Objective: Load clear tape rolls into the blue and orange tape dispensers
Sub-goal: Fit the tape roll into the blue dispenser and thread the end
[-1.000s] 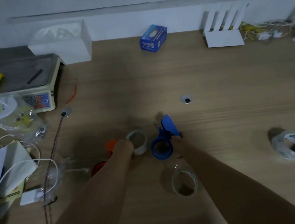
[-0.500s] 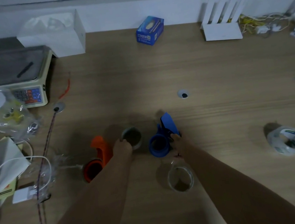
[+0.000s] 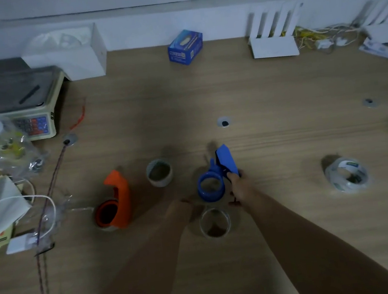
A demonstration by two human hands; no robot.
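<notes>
The blue tape dispenser (image 3: 213,181) stands at the table's centre, and my right hand (image 3: 240,187) grips its handle side. Just in front of it lies a clear tape roll (image 3: 214,222) flat on the wood. My left hand (image 3: 181,209) hovers blurred beside that roll, holding nothing. An empty cardboard core (image 3: 160,175) stands apart between the two dispensers. The orange tape dispenser (image 3: 114,205) lies to the left, untouched. A second clear tape roll (image 3: 346,173) rests far right.
A weighing scale (image 3: 15,100) and plastic bags crowd the left edge, with a white charger and cable (image 3: 22,241) near it. A blue box (image 3: 185,46), a white router (image 3: 274,39) and tangled cables line the back wall.
My left hand has let go of the cardboard core and pulled back toward the clear roll. The core now stands alone. My right hand stays on the blue dispenser.
</notes>
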